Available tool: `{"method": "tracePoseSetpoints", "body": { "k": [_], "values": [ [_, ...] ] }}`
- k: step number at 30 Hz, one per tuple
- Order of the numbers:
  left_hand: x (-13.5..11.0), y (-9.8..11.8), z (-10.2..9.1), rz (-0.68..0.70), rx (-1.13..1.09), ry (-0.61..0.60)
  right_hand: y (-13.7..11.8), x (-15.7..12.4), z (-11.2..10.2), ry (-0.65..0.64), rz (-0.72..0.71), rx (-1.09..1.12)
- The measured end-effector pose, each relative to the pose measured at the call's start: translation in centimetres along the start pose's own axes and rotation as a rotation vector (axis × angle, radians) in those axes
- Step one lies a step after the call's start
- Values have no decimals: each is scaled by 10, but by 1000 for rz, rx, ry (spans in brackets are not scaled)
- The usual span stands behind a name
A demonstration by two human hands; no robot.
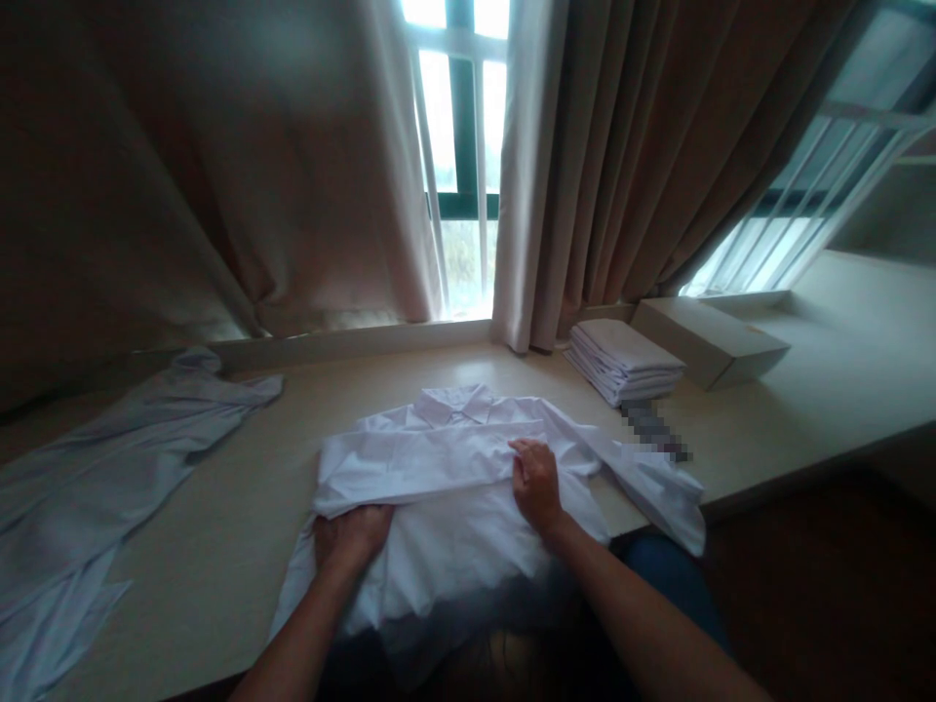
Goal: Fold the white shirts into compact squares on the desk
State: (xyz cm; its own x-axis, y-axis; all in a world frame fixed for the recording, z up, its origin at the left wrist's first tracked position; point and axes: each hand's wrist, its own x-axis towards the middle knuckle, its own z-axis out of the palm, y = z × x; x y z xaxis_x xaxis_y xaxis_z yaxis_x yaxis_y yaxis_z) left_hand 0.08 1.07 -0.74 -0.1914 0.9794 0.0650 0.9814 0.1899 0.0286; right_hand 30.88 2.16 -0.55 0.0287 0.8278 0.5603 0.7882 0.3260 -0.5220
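A white collared shirt (453,546) lies spread on the light tabletop, collar at the far side. One sleeve (424,463) is laid across its chest from left to right; the other sleeve (658,492) trails off to the right over the front edge. My right hand (537,483) is closed on the end of the crossing sleeve, fingers bent around the cloth. At the left fold, my left hand (355,534) reaches under the same sleeve, its fingers mostly hidden by the fabric. The shirt's hem hangs over the table's near edge.
Another pale shirt (109,468) lies loosely on the left side of the tabletop (197,575). A stack of folded white shirts (625,361) stands at the back right, beside a closed box (713,341). Long curtains (606,146) hang along the back edge before the windows.
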Motion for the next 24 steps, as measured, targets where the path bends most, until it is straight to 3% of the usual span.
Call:
{"method": "tracePoseSetpoints", "body": {
  "k": [2,4,8,11,24],
  "values": [
    [0,0,0,-35,-10,-28,20,6,-13,143,198,64],
    [1,0,1,-60,-14,-46,42,12,-29,163,290,86],
    [3,-2,6,-27,-6,-5,69,16,-51,-88,146,74],
    [4,-5,11,-39,-9,-24,69,10,-50,-182,99,39],
    [5,-6,16,-59,-4,-22,52,4,-36,-247,94,-238]
  ]
}}
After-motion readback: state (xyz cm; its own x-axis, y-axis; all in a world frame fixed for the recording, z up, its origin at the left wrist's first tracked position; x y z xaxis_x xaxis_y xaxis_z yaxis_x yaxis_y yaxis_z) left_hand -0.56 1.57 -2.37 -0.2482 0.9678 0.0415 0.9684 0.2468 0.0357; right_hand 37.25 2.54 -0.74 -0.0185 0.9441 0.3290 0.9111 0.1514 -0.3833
